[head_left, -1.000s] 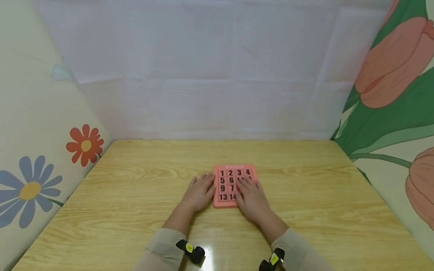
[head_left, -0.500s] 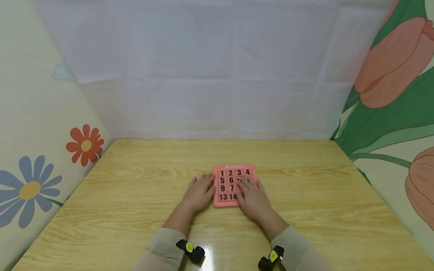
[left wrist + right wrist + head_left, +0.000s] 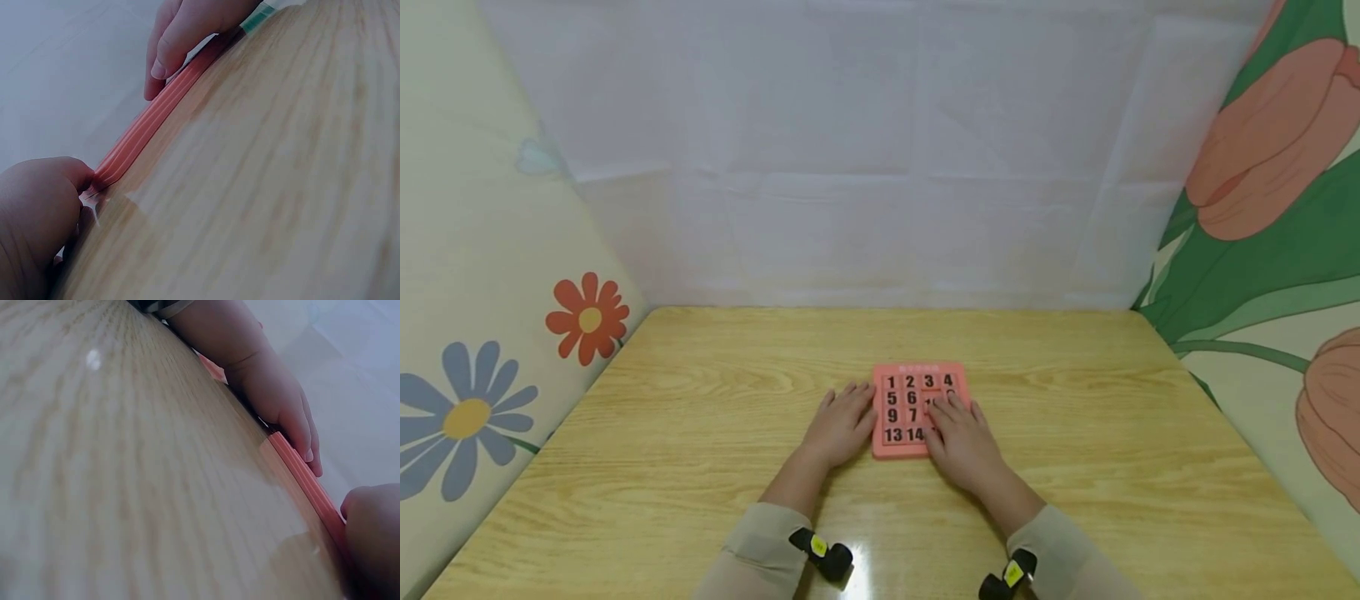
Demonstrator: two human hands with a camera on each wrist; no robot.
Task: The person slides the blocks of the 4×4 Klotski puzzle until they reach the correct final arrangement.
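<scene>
A pink number slide puzzle [image 3: 912, 407] lies flat on the wooden table, its black-numbered tiles facing up. My left hand [image 3: 841, 425] rests beside its left edge, fingertips touching the frame. Over the tiles of the right-hand columns lies my right hand [image 3: 962, 442], its fingers extended and pressing there; several tiles are hidden beneath it. A narrow gap shows under the 3 tile, above a partly covered tile. From the left wrist view, the puzzle's ridged side [image 3: 150, 125] stands between both hands. In the right wrist view the right hand [image 3: 378, 531] is cut off by the frame.
The wooden table [image 3: 662, 450] extends around the puzzle. A white cloth [image 3: 850, 150] hangs behind it, and flower-printed panels [image 3: 490, 250] flank both sides. Black wrist cameras [image 3: 831, 560] are strapped over the sleeves.
My right hand has shifted slightly to the right. The partly covered tile below the 3 has slid a little toward me, leaving a gap above it. The left hand stays in place.
</scene>
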